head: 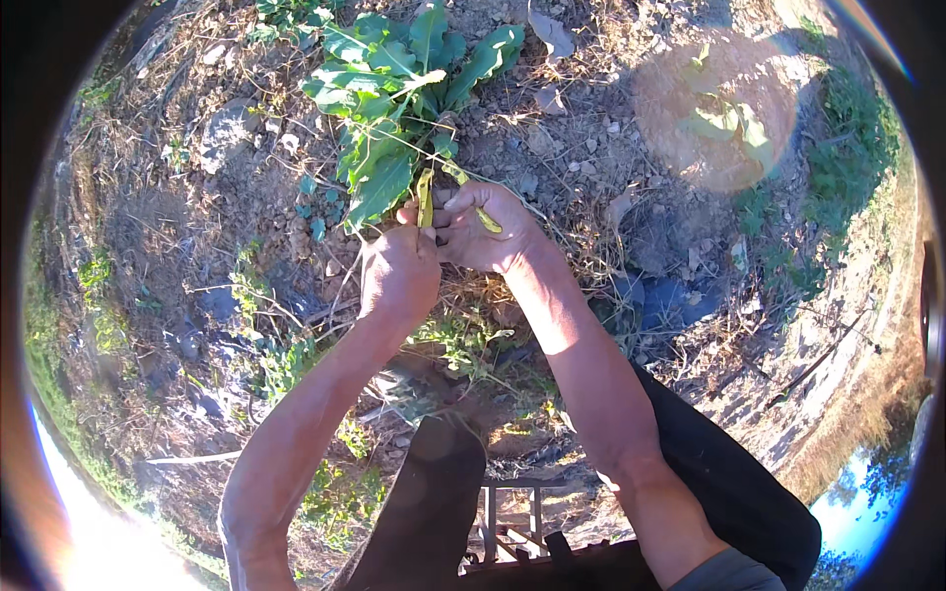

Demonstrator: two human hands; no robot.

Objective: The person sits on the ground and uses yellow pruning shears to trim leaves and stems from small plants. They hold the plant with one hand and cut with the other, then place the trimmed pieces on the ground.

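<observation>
My left hand point(403, 266) has its fingertips closed at the lower end of a yellow, dark-spotted pod point(425, 198). Beside it, almost touching, my right hand point(484, 229) is palm up with its fingers curled. Across the right palm lies a second yellow piece, seemingly another pod point(488, 220); a similar yellow strip point(455, 174) shows just above the thumb. Thin dry stems run past both hands. Directly beyond them grows a broad-leaved green plant point(384, 162), its leaves reaching down to the left fingers. The fingers partly hide what is pinched.
Dry soil with clods and straw surrounds the plant, including a grey clod point(229, 133). Low green weeds point(288, 366) grow to the left. Below are my dark-trousered knees point(443, 473) and a metal-framed stool point(510, 517). A dark stick point(820, 362) lies at right.
</observation>
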